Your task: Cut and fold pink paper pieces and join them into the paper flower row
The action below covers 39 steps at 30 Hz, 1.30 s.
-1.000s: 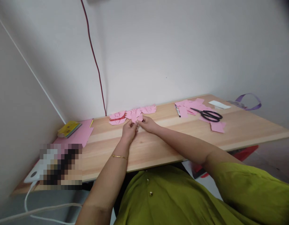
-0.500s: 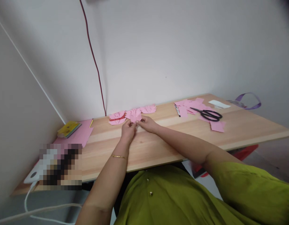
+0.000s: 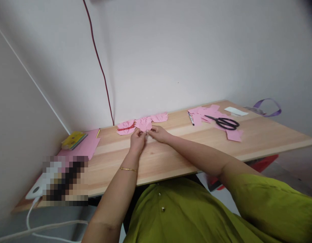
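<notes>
My left hand, a gold bracelet on its wrist, is closed with thumb and fingertips pinched at the lower edge of a pink paper piece. From the other side my right hand pinches the same paper, its fingertips almost meeting the left ones. Small folds at the fingertips are too fine to make out. To the left behind my hands lies another pink paper piece with a red strip across it. A further crumpled pink piece lies to the right, by the wall.
Black-handled scissors rest on scattered pink paper scraps at the right, beside a marker pen. A white strip and a purple band are farther right. At the left, a yellow packet sits on pink sheets.
The pink paper between my fingers has shifted slightly, and less of it stands up over my fingertips. Both hands keep their pinch in nearly the same place.
</notes>
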Available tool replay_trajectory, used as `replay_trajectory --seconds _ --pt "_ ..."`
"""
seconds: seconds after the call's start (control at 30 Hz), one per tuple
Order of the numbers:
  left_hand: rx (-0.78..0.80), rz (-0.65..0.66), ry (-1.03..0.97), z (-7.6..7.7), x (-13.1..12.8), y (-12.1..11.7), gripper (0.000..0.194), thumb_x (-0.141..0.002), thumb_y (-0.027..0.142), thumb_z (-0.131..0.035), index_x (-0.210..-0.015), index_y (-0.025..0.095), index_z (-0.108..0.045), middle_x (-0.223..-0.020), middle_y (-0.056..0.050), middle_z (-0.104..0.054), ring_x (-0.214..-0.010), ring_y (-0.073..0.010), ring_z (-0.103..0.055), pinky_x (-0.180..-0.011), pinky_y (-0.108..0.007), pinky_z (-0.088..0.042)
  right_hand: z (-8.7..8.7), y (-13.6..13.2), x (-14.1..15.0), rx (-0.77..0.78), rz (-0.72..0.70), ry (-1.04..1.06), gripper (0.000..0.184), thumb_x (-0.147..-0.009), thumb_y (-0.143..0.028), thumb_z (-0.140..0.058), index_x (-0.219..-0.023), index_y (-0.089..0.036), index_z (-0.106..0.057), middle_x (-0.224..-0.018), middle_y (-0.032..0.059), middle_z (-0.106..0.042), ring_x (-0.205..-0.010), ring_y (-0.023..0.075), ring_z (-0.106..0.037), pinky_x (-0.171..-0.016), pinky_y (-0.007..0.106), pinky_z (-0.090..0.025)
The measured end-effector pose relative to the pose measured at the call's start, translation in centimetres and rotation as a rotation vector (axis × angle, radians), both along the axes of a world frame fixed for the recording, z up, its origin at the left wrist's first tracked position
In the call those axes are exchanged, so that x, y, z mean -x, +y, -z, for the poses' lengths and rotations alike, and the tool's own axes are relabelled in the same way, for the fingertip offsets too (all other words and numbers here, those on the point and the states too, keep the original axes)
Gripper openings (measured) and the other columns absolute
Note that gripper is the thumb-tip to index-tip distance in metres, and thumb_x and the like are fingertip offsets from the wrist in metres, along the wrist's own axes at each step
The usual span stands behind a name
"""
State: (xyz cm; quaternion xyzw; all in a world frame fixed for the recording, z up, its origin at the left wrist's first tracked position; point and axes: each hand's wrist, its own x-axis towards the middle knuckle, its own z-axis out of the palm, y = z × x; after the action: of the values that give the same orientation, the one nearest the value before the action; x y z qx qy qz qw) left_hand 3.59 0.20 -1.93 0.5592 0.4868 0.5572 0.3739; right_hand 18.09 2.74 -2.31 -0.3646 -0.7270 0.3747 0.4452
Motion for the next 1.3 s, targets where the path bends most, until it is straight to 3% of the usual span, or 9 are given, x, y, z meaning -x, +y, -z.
replay_trajectory --seconds 0.7,1.0,1.2,1.3 --pt "0.018 0.014 -0.029 -0.19 -0.09 -0.20 0.022 -0.069 0.036 -0.067 -0.073 0.016 -0.057 -0.063 0.003 -0.053 -0.049 -0.0074 -0.044 -0.047 -0.020 -0.034 0.41 0.42 0.07 -0.062 0.005 -0.016 0.030 -0.081 -0.041 -0.053 -0.083 -0.013 -0.064 -0.073 0.0020 -0.062 -0.065 0.0128 -0.052 -0.062 0.023 -0.040" --pt "0.013 0.014 -0.062 -0.14 0.01 -0.07 0.016 -0.070 0.031 -0.063 -0.073 0.016 -0.057 -0.061 0.003 -0.054 -0.047 -0.0074 -0.043 -0.046 -0.021 -0.033 -0.01 -0.13 0.07 0.050 -0.022 0.013 0.028 -0.082 -0.042 -0.050 -0.078 -0.016 -0.058 -0.060 -0.0025 -0.052 -0.053 0.0104 -0.046 -0.054 0.022 -0.038" --pt "-0.003 0.008 -0.066 -0.02 0.08 0.09 0.015 -0.070 0.030 -0.062 -0.068 0.017 -0.055 -0.057 0.004 -0.051 -0.047 -0.0071 -0.043 -0.047 -0.020 -0.034 -0.35 -0.41 0.14 0.093 0.011 -0.006 0.035 -0.085 -0.047 -0.046 -0.068 -0.017 -0.051 -0.059 -0.0017 -0.052 -0.054 0.0106 -0.047 -0.054 0.023 -0.037" --pt "0.000 0.014 -0.071 0.09 0.11 0.19 0.016 -0.070 0.030 -0.063 -0.068 0.017 -0.055 -0.058 0.004 -0.051 -0.047 -0.0068 -0.043 -0.047 -0.020 -0.035 -0.48 -0.40 0.07 0.073 0.016 0.034 0.029 -0.082 -0.046 -0.051 -0.073 -0.018 -0.051 -0.061 -0.0028 -0.051 -0.057 0.0109 -0.047 -0.054 0.023 -0.037"
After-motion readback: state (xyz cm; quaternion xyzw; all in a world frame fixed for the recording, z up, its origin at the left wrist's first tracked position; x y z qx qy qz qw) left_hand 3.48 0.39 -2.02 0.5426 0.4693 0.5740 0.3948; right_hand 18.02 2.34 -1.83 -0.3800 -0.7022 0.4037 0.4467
